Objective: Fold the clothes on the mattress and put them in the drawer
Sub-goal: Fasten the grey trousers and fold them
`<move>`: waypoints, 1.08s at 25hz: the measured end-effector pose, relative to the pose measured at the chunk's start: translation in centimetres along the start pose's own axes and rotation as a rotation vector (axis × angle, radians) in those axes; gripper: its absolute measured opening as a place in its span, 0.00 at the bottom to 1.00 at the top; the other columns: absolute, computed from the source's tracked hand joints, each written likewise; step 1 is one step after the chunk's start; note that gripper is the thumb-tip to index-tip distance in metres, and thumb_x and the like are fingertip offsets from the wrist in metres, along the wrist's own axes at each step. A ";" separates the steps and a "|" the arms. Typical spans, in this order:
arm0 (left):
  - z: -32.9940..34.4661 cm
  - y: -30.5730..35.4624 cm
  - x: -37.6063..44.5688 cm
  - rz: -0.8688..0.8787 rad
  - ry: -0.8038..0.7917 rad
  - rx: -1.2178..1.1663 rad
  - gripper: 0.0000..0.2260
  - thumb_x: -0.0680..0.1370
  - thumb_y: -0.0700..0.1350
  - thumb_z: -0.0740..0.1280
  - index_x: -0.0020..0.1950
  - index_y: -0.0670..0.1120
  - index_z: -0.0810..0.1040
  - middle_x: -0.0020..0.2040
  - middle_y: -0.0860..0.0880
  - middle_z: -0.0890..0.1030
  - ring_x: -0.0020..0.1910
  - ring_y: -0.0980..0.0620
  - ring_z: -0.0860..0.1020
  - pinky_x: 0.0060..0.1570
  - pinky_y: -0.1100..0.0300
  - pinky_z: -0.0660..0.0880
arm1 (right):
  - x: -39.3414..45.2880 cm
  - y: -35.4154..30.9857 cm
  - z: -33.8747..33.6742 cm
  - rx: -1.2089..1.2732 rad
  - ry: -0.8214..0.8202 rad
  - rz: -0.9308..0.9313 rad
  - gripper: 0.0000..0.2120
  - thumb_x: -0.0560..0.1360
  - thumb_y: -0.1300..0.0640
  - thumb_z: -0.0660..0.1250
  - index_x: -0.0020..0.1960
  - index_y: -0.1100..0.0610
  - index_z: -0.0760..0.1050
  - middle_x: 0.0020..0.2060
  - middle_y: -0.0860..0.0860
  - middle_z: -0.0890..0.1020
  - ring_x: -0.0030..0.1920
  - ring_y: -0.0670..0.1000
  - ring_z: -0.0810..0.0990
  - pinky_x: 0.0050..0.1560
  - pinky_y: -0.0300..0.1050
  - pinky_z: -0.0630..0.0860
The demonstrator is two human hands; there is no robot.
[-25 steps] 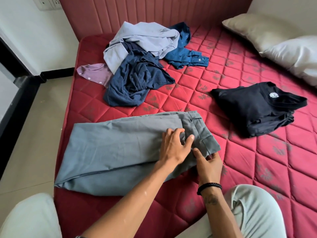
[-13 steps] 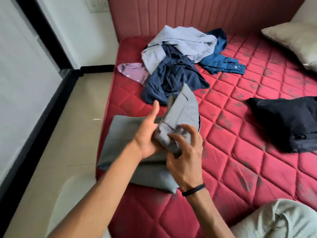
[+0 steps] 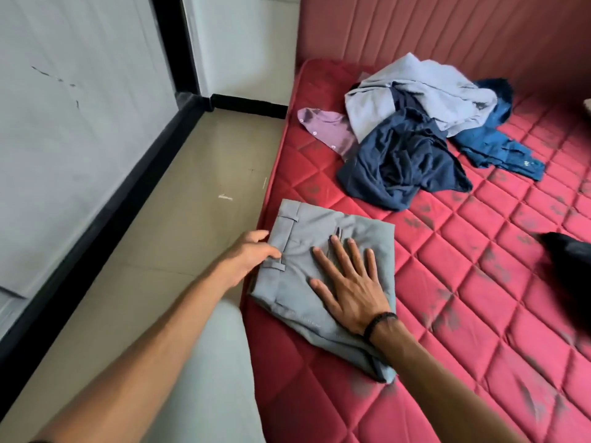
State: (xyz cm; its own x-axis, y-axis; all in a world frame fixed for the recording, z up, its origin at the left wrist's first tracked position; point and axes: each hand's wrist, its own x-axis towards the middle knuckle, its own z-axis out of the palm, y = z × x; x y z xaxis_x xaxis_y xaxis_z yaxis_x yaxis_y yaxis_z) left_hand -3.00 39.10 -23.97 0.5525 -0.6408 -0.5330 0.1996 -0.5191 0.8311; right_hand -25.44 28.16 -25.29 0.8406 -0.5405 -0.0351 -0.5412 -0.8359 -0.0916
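The grey trousers (image 3: 319,238) lie folded into a thick rectangle at the left edge of the red quilted mattress (image 3: 479,282), waistband toward the floor side. My right hand (image 3: 348,282) presses flat on top of them with fingers spread. My left hand (image 3: 252,254) touches the waistband edge with its fingers; whether it pinches the cloth is unclear. A heap of unfolded clothes (image 3: 412,129) sits at the far end: a pale grey garment, a navy one, a blue shirt and a purple shirt. No drawer is in view.
A black garment (image 3: 572,251) lies at the right edge of the frame. Beige tiled floor (image 3: 192,187) runs along the mattress's left side, bounded by a white wall with a black skirting (image 3: 96,219). A padded red headboard (image 3: 447,33) stands behind the heap.
The waistband end, lifted in both hands half a second ago, now lies folded over the legs. My right hand has flattened onto the bundle. The view has swung left.
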 end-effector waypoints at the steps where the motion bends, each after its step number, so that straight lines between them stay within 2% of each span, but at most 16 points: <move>1: -0.1 -0.1 0.1 0.039 0.056 0.103 0.31 0.71 0.39 0.77 0.74 0.45 0.73 0.61 0.41 0.83 0.57 0.47 0.81 0.63 0.54 0.77 | 0.1 0.0 0.3 -0.009 -0.011 0.005 0.32 0.80 0.27 0.41 0.82 0.35 0.49 0.84 0.47 0.46 0.83 0.56 0.45 0.79 0.68 0.45; 3: 0.0 -0.2 -0.7 0.224 0.268 0.369 0.25 0.77 0.42 0.74 0.73 0.47 0.75 0.60 0.42 0.83 0.57 0.42 0.81 0.57 0.55 0.76 | 2.0 0.3 -0.3 -0.008 0.064 -0.032 0.32 0.80 0.28 0.44 0.80 0.38 0.59 0.82 0.51 0.57 0.80 0.59 0.56 0.77 0.69 0.51; 5: 1.4 -0.9 -3.3 0.481 0.538 0.715 0.23 0.80 0.48 0.69 0.76 0.49 0.72 0.65 0.40 0.79 0.62 0.36 0.76 0.59 0.46 0.74 | 5.1 1.4 -1.2 -0.040 0.159 -0.074 0.31 0.81 0.30 0.49 0.78 0.42 0.65 0.79 0.55 0.64 0.76 0.62 0.64 0.74 0.68 0.59; 6: 2.8 -1.7 -4.7 0.595 0.586 0.850 0.24 0.81 0.51 0.66 0.78 0.52 0.70 0.70 0.40 0.75 0.66 0.34 0.72 0.62 0.42 0.73 | 6.7 2.3 -1.4 -0.058 0.158 -0.066 0.31 0.80 0.29 0.49 0.78 0.43 0.65 0.78 0.55 0.66 0.75 0.62 0.66 0.73 0.67 0.61; 7: 4.4 -2.5 -6.5 0.673 0.561 0.947 0.24 0.83 0.55 0.63 0.79 0.54 0.67 0.76 0.41 0.69 0.72 0.32 0.66 0.66 0.39 0.70 | 8.1 3.2 -1.7 -0.062 0.126 -0.031 0.33 0.79 0.28 0.49 0.78 0.43 0.65 0.76 0.54 0.68 0.74 0.62 0.67 0.72 0.67 0.62; 8: 5.8 -3.5 -7.5 0.682 0.491 1.023 0.25 0.83 0.60 0.59 0.80 0.57 0.65 0.81 0.41 0.61 0.77 0.30 0.59 0.71 0.36 0.65 | 9.3 4.1 -1.7 -0.055 0.074 0.025 0.34 0.78 0.26 0.47 0.77 0.43 0.64 0.74 0.54 0.70 0.72 0.61 0.69 0.71 0.66 0.63; 10: 6.6 -4.4 -8.3 0.464 0.344 1.105 0.30 0.81 0.68 0.51 0.83 0.62 0.55 0.84 0.41 0.48 0.80 0.28 0.46 0.75 0.33 0.55 | 11.2 5.7 -2.5 -0.011 -0.029 0.137 0.39 0.75 0.22 0.46 0.71 0.46 0.70 0.67 0.55 0.75 0.67 0.62 0.73 0.68 0.65 0.68; 12: 5.3 -4.8 -6.9 0.222 0.229 1.051 0.30 0.81 0.72 0.45 0.81 0.68 0.42 0.84 0.43 0.40 0.81 0.30 0.40 0.76 0.31 0.49 | 12.5 6.8 -3.9 0.058 -0.095 0.194 0.39 0.71 0.20 0.52 0.59 0.52 0.75 0.59 0.57 0.79 0.62 0.62 0.77 0.60 0.57 0.75; 13: 4.4 -4.8 -6.1 0.178 0.191 1.017 0.28 0.81 0.71 0.43 0.80 0.70 0.38 0.84 0.45 0.39 0.81 0.32 0.39 0.76 0.30 0.47 | 12.8 7.3 -4.6 0.099 -0.119 0.202 0.36 0.71 0.20 0.56 0.53 0.52 0.74 0.55 0.56 0.80 0.58 0.62 0.78 0.55 0.54 0.76; 16: 3.0 -5.4 -4.5 0.291 0.141 1.095 0.25 0.83 0.67 0.40 0.79 0.72 0.36 0.85 0.48 0.40 0.82 0.38 0.38 0.76 0.28 0.46 | 11.4 8.2 -6.0 0.176 -0.221 0.201 0.31 0.71 0.24 0.64 0.49 0.52 0.73 0.47 0.53 0.79 0.49 0.58 0.77 0.46 0.49 0.72; 18: 2.8 -5.0 -3.8 0.435 0.209 1.201 0.25 0.84 0.66 0.40 0.81 0.69 0.42 0.85 0.47 0.43 0.83 0.37 0.42 0.74 0.27 0.51 | 8.9 9.1 -6.4 0.244 -0.251 0.235 0.27 0.73 0.26 0.65 0.47 0.52 0.74 0.44 0.50 0.78 0.46 0.56 0.76 0.45 0.49 0.70; 21: 3.5 -2.7 -3.6 0.545 0.385 1.139 0.31 0.82 0.66 0.55 0.83 0.58 0.56 0.83 0.41 0.58 0.79 0.33 0.59 0.69 0.32 0.65 | 1.3 11.4 -5.8 0.400 -0.193 0.343 0.23 0.76 0.34 0.68 0.39 0.54 0.74 0.37 0.50 0.79 0.41 0.56 0.78 0.38 0.49 0.68; 23: 5.1 -2.1 -5.2 0.517 0.451 0.924 0.37 0.78 0.65 0.66 0.82 0.51 0.60 0.76 0.39 0.68 0.72 0.34 0.67 0.66 0.39 0.69 | -5.8 12.5 -5.2 0.541 -0.190 0.439 0.21 0.77 0.39 0.70 0.39 0.57 0.76 0.33 0.49 0.79 0.37 0.52 0.78 0.35 0.51 0.70; 25: 7.4 -2.7 -8.0 0.352 0.357 0.751 0.40 0.76 0.67 0.67 0.81 0.48 0.61 0.71 0.37 0.72 0.70 0.34 0.70 0.68 0.43 0.68 | -13.1 12.3 -5.4 0.719 -0.357 0.486 0.18 0.76 0.43 0.72 0.42 0.58 0.81 0.32 0.47 0.82 0.34 0.47 0.79 0.33 0.47 0.75; 26: 8.2 -3.3 -9.4 0.252 0.288 0.754 0.41 0.76 0.69 0.66 0.81 0.47 0.61 0.71 0.36 0.73 0.70 0.34 0.71 0.69 0.44 0.67 | -15.9 11.6 -5.5 0.822 -0.435 0.514 0.16 0.75 0.44 0.75 0.44 0.58 0.82 0.32 0.48 0.83 0.33 0.45 0.80 0.32 0.43 0.75; 27: 8.7 -3.8 -10.5 0.191 0.242 0.791 0.42 0.75 0.71 0.64 0.80 0.46 0.63 0.70 0.36 0.73 0.70 0.35 0.71 0.68 0.45 0.67 | -17.6 11.0 -5.5 0.919 -0.427 0.556 0.17 0.72 0.45 0.78 0.46 0.58 0.82 0.33 0.48 0.85 0.33 0.44 0.81 0.32 0.41 0.76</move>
State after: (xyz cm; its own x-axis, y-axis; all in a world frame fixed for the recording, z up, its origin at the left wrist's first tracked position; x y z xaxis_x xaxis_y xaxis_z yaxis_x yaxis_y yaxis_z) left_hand -16.60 42.87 -22.87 0.6953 -0.6657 -0.2710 -0.4898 -0.7147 0.4992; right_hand -46.33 27.99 -20.23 0.5240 -0.5888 -0.6155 -0.7673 -0.0127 -0.6411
